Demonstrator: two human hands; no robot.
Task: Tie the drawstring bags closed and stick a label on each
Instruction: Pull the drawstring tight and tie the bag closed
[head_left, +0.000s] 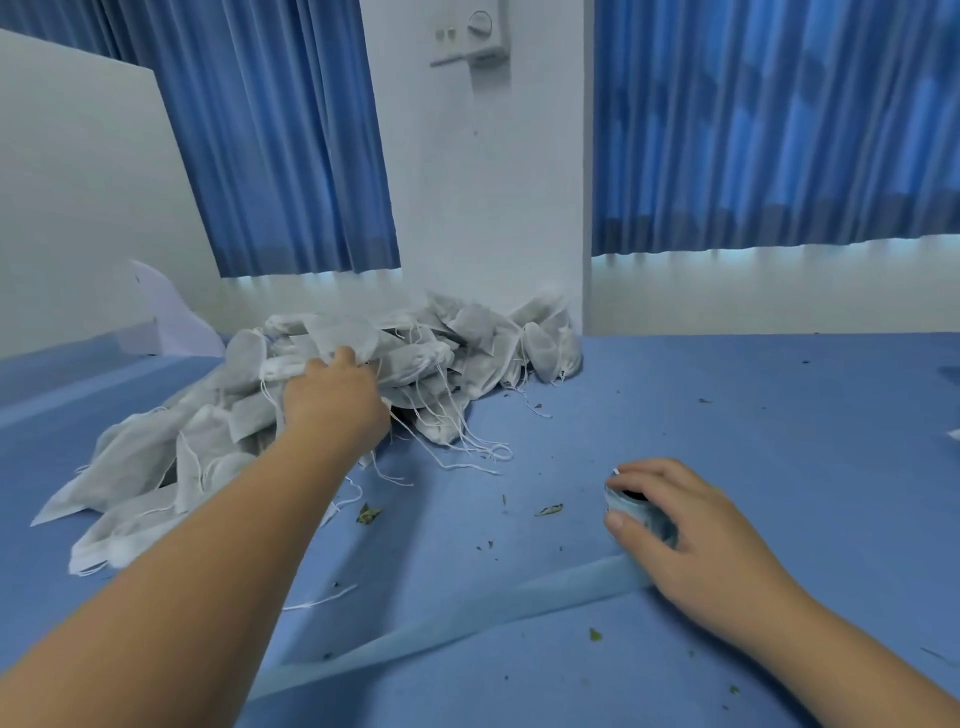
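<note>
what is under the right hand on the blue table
A small pale roll of label tape sits under the right hand, thumb and fingers curled round it. A pale translucent strip trails from it across the blue table. The palm covers the rest of the roll.

The drawstring bags (322, 332) heaped far left are thin, matt white gauzy cloth, their strings (467, 447) fine white thread. The counter (727, 405) wears matt blue cloth. The label roll (641, 517) near right looks slick, its trailing backing strip (467, 618) smooth, pale, translucent. The far curtains (779, 130) are pleated blue cloth
</note>
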